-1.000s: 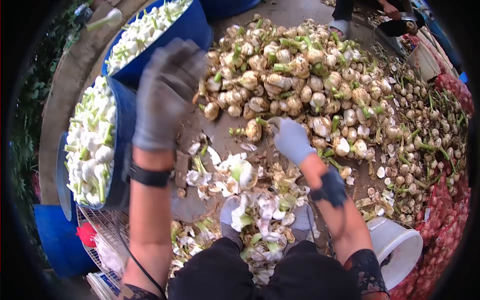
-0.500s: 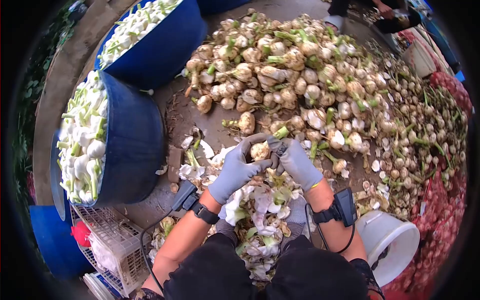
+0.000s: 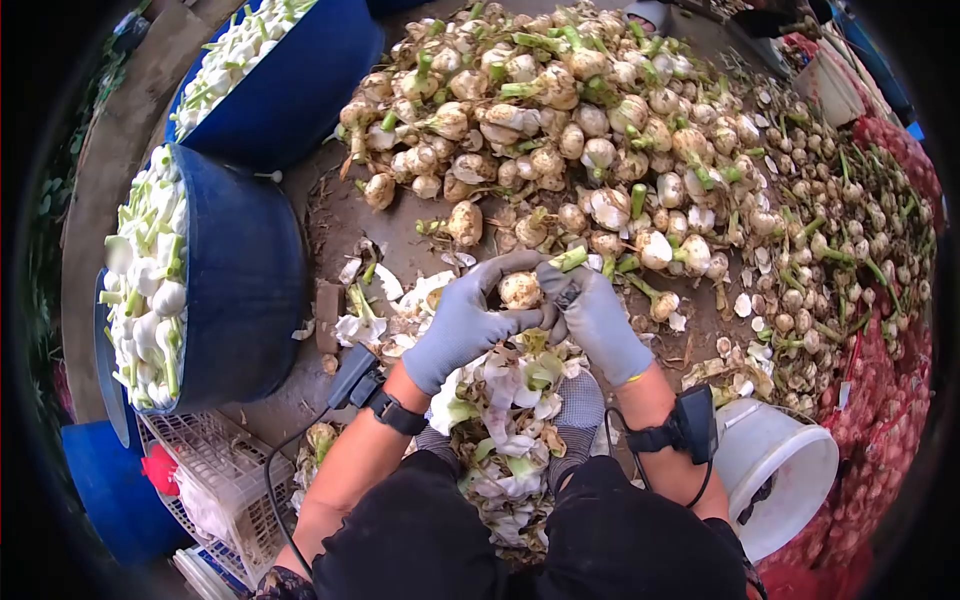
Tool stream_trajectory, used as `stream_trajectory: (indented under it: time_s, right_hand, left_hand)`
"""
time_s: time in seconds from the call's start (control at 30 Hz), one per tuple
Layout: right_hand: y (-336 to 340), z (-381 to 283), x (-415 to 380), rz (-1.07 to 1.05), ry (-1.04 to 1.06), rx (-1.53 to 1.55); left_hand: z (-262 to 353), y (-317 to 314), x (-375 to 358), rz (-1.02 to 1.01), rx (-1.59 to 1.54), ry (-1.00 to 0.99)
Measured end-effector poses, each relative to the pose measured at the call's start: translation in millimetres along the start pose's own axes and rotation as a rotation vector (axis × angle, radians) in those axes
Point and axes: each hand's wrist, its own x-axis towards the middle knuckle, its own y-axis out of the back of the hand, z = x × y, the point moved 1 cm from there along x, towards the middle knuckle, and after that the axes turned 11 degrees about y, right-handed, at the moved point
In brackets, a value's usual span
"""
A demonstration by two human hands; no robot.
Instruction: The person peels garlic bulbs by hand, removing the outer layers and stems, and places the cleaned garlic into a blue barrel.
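A brown-skinned garlic bulb (image 3: pixel 520 290) sits between my hands, above a heap of peelings. My left hand (image 3: pixel 462 322), in a grey glove, curls its fingers and thumb around the bulb. Pressed up against the bulb's other side is my right hand (image 3: pixel 594 318), also gloved, with dark, dirty fingertips. Its fingers are closed at the bulb's stem, whose pale green cut end (image 3: pixel 569 259) pokes out beyond them. Whether a small tool is also in the right fingers cannot be made out. Loose white and pale green garlic skins (image 3: pixel 510 400) lie below, between my shoes.
A large pile of unpeeled garlic (image 3: pixel 560 130) lies ahead, spreading right toward red mesh sacks (image 3: pixel 880 420). Blue tubs (image 3: pixel 240 285) of white, cleaned garlic stand at left, near a plastic crate (image 3: pixel 215 470). A white bucket (image 3: pixel 775 480) tilts at my right.
The view has shifted, so the pile and tubs sit slightly farther left and higher. Both hands keep their hold around the same garlic bulb, with the right fingers slightly re-angled.
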Motion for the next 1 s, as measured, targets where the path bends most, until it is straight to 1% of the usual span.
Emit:
stream_trajectory:
  time_s: [0.03, 0.07, 0.1, 0.17, 0.2, 0.23, 0.27, 0.3, 0.33, 0.37, 0.43, 0.47, 0.5, 0.53, 0.57, 0.6, 0.63, 0.67, 0.7, 0.73, 0.77, 0.8, 0.83, 0.87, 0.9, 0.93, 0.97, 1.0]
  right_hand:
    - [1.1, -4.4, -1.0, 0.012, -0.003, 0.002]
    - [2.5, -8.7, 0.4, 0.008, -0.072, -0.018]
    - [3.9, -9.7, 1.3, 0.0, -0.143, -0.036]
    - [8.9, -5.6, -0.9, -0.005, -0.141, -0.002]
    - [11.3, -1.9, -0.9, -0.001, -0.143, -0.018]
    - [13.4, 1.6, -0.9, 0.001, -0.145, -0.035]
    - [15.0, 4.6, -1.3, -0.001, -0.147, -0.034]
    - [16.4, 6.4, -1.8, -0.01, -0.026, -0.381]
    - [16.4, 7.7, -2.2, -0.02, 0.099, -0.726]
    - [15.8, 9.6, -3.6, -0.023, 0.1, -0.723]
    - [14.3, 10.8, -7.2, -0.045, 0.33, -1.228]
    - [13.2, 15.2, -5.2, -0.044, 0.331, -1.229]
    - [10.3, 21.2, -2.8, -0.001, 0.436, -0.719]
    - [9.1, 24.3, -2.4, 0.043, 0.514, -0.204]
    - [11.9, 23.0, -1.6, 0.046, 0.515, -0.203]
    - [16.5, 23.0, -0.1, -0.014, 0.27, -0.14]
    - [18.0, 24.4, 0.3, -0.074, 0.025, -0.076]
    - [16.5, 27.8, 1.6, -0.016, 0.057, -0.164]
    - [13.8, 26.0, 1.1, -0.017, 0.057, -0.164]
    - [9.1, 20.1, -1.3, -0.022, -0.024, -0.098]
    - [4.8, 15.1, -4.7, -0.029, -0.106, -0.031]
    - [0.4, 12.1, -11.4, -0.11, -0.085, -0.08]
    - [-3.2, 17.7, -12.6, -0.115, -0.083, -0.083]
    - [-6.5, 26.6, -12.6, -0.088, 0.002, -0.118]
    - [-7.7, 31.2, -13.1, -0.057, 0.085, -0.151]
    - [-6.3, 25.7, -12.7, -0.07, 0.071, -0.088]
    - [-3.8, 28.8, -11.6, -0.069, 0.072, -0.087]
    - [-1.1, 35.3, -11.3, -0.129, 0.06, -0.344]
  left_hand:
    - [-1.2, -3.0, 1.9, 0.024, 0.128, -0.05]
    - [-1.1, -6.2, 2.2, 0.002, -0.043, -0.014]
    - [-3.2, -6.1, 3.6, -0.002, -0.042, -0.01]
    - [-8.7, -4.1, 6.0, -0.021, -0.19, 0.048]
    - [-10.3, -6.3, 4.8, -0.028, -0.191, 0.102]
    - [-11.6, -7.2, 3.6, -0.028, -0.193, 0.103]
    - [-13.7, -7.6, 2.3, -0.09, -0.353, 0.169]
    - [-16.0, -7.4, 0.8, -0.15, -0.513, 0.235]
    - [-22.1, -8.1, 3.6, -0.179, -0.492, 0.259]
    - [-26.4, -6.9, 4.6, -0.176, -0.491, 0.26]
    - [-24.7, -9.5, 4.8, -0.33, -0.662, 0.325]
    - [-8.9, -14.6, -1.9, -0.253, -0.687, 0.288]
    - [-9.5, -13.9, -1.2, -0.254, -0.686, 0.289]
    - [-11.3, -12.0, -0.8, -0.246, -0.472, 0.347]
    - [-9.8, -9.6, -1.0, -0.236, -0.255, 0.399]
    - [-4.2, -6.4, -5.1, -0.324, -0.039, 0.348]
    - [-12.2, -5.9, -2.8, -0.324, -0.037, 0.349]
    - [-24.8, -4.4, 1.7, -0.153, 0.033, 0.226]
    - [-33.7, -1.7, 3.6, 0.017, 0.102, 0.102]
    - [-26.4, 7.5, -6.0, -0.031, -0.341, 0.298]
    - [-13.6, 5.7, -4.6, 0.173, -0.318, 0.27]
    - [-18.7, 10.0, 0.3, 0.195, -0.233, 0.134]
    - [-16.8, 11.3, 3.4, 0.216, -0.149, -0.004]
    - [-15.6, 10.1, 1.9, 0.219, -0.152, -0.006]
    - [-11.8, 6.2, -1.9, 0.186, 0.091, -0.126]
    - [-6.8, 2.9, -4.6, 0.149, 0.335, -0.246]
    - [-7.5, 5.0, -4.6, 0.148, 0.336, -0.246]
    - [-12.2, 9.5, -4.6, 0.11, 0.116, 0.003]
